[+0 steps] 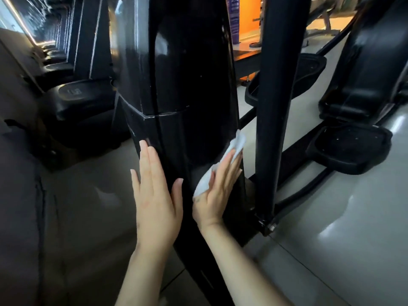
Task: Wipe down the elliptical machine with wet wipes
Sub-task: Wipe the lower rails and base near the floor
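1. Left hand (154,191), 7 o'clock from centre: fingers straight, flat on the glossy black plastic housing of the elliptical machine (187,85), holding nothing.
2. Right hand (215,195), 5 o'clock: straight fingers press the crumpled white wet wipe (235,145) against the housing's right edge.
3. Wipe sticks out past the fingertips toward 1 o'clock.
4. Black upright metal bar (278,107) stands just beside the wipe at 3 o'clock; black oval foot pedal (348,149) sits farther out, over the glossy grey floor (331,217).

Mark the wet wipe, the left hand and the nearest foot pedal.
wet wipe (237,142), head view, on the crumpled upper end showing past the fingertips.
left hand (154,195), head view, on the back of the hand.
nearest foot pedal (351,149), head view, on its tread surface.
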